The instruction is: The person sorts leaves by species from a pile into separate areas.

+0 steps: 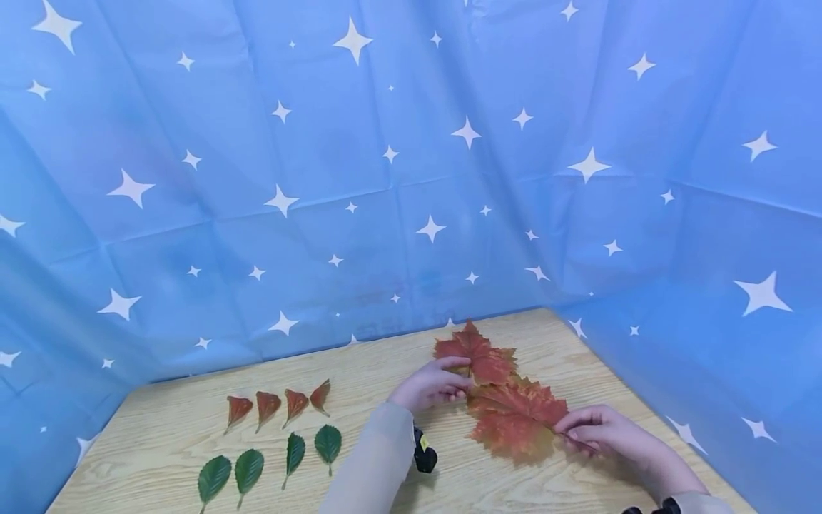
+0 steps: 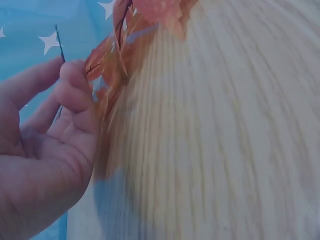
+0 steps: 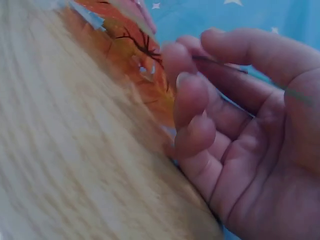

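Far maple leaf [image 1: 477, 355] pinched by left hand [image 1: 429, 386], near maple leaf [image 1: 516, 421] pinched at its stem by right hand [image 1: 600, 431], both laid on wooden bench [image 1: 160, 428]

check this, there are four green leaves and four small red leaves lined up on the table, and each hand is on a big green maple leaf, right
Not quite: the two big maple leaves are red-orange, not green, as the head view shows. The four green leaves and four small red leaves on the table are right.

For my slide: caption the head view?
Two hands holding red maple leaves on a wooden table.
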`<state>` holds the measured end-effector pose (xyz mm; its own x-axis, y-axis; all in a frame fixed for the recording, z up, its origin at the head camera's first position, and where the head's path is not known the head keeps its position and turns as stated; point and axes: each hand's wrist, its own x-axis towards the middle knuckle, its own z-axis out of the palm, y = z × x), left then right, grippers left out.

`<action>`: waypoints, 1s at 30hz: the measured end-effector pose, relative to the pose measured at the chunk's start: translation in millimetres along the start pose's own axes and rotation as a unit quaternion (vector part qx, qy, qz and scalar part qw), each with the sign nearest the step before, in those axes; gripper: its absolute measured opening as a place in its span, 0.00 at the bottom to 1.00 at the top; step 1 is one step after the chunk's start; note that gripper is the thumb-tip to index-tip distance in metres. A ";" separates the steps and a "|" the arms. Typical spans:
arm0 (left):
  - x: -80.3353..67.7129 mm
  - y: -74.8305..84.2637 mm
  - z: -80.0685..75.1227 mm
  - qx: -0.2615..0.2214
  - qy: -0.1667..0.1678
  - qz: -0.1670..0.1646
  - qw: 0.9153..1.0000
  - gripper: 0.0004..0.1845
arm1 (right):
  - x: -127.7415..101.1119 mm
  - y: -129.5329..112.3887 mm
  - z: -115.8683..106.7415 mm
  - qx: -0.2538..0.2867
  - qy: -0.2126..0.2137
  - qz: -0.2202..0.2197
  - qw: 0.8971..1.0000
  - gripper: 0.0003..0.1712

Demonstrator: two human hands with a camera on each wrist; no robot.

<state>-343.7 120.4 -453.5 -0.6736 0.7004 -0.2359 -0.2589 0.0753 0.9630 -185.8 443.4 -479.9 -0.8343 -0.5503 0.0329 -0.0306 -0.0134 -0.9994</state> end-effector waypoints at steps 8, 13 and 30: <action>-1.6 -1.5 0.1 0.013 -0.023 -0.007 1.000 0.29 | 1.0 3.9 -2.2 0.076 -0.027 0.014 0.997 0.19; -3.1 -2.4 1.5 0.014 -0.025 -0.005 1.000 0.29 | 1.1 5.1 -4.4 0.072 -0.029 0.022 0.997 0.21; -8.2 24.4 11.1 0.053 -0.005 0.038 0.998 0.29 | 3.1 -0.9 1.0 0.075 -0.014 0.038 0.996 0.18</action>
<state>-336.9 124.3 -426.6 -0.6816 0.7136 -0.1618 -0.1329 0.0966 0.9864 -187.8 440.9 -478.9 -0.8154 -0.5774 -0.0407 0.1159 -0.0939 -0.9888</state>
